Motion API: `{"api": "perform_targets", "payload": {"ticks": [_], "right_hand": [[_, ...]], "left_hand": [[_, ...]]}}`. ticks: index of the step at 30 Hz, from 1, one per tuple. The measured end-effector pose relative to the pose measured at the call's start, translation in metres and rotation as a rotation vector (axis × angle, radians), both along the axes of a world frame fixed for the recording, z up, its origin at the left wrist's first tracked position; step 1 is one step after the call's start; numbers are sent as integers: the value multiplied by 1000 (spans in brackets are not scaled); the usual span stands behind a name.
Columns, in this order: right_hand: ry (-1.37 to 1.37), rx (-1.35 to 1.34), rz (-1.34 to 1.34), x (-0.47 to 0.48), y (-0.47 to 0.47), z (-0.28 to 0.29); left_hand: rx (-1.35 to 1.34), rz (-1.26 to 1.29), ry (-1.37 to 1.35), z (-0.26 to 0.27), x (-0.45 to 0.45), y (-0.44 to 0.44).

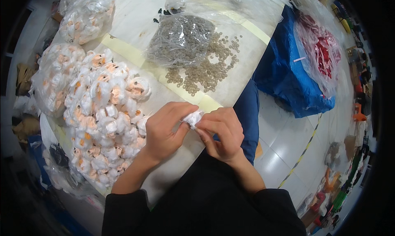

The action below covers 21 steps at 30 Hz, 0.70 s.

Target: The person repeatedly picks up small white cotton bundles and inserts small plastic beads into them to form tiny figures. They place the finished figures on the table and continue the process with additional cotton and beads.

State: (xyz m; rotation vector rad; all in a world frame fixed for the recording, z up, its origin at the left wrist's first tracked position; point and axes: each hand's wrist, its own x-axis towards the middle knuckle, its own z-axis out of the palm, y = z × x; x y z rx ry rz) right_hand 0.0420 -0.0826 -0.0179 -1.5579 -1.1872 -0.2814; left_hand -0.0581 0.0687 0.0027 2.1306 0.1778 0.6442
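Note:
Between both hands, over the table's near edge, is a small white fluffy piece [193, 118], partly covered by fingers. My left hand [166, 131] pinches it from the left with thumb and fingers. From the right, the fingertips of my right hand [220, 132] grip the same piece. To the left lies a large heap of white fluffy pieces with peach and orange parts [101, 112]. Beyond the hands, small grey-brown ring-shaped pieces [213, 69] lie loose beside a clear plastic bag full of them [183, 38].
Filled clear bags [88, 17] stand at the table's far left. Yellow tape [129, 52] crosses the pale tabletop [132, 13]. Right of the table, a blue sack [287, 72] holds clear plastic with red contents [322, 54]. Striped tape [301, 162] marks the tiled floor.

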Motion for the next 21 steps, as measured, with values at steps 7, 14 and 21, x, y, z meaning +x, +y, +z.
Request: {"api": "perform_targets", "payload": {"ticks": [7, 14, 21], "right_hand": [[532, -64, -40, 4, -17, -3], [691, -102, 269, 18, -17, 0], [476, -75, 135, 12, -23, 1]], "left_hand": [[-230, -125, 1, -3, -3, 2], [-277, -193, -28, -9, -1, 4], [-246, -159, -28, -14, -2, 1]]}}
